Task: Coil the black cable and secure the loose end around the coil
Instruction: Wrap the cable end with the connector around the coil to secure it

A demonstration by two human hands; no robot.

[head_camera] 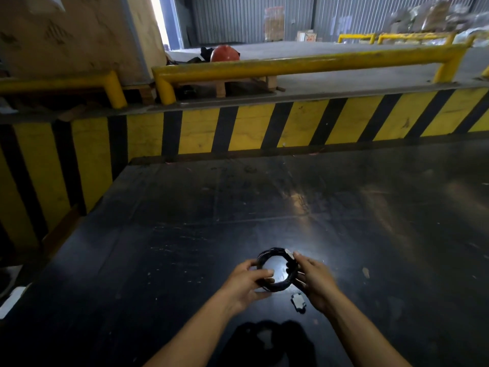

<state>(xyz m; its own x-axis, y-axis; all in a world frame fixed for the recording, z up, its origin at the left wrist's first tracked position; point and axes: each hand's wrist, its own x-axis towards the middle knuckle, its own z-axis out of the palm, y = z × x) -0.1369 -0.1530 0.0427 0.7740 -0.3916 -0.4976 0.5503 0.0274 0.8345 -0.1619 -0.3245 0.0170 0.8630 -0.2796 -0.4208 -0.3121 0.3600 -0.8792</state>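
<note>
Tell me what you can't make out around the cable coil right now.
Head view only:
- Black cable coil: its left side is covered by the left hand, so the turns can't be counted.
- Loose end: the right hand hides where it runs; wrapped or not is unclear.
- Connector hanging below: too small and dark to identify.
- Dark table: glare washes out the surface behind the coil.

The black cable (277, 270) was wound into a small round coil, held upright-tilted in the lower middle of the frame, its connector end (298, 302) hanging loose below right.
</note>
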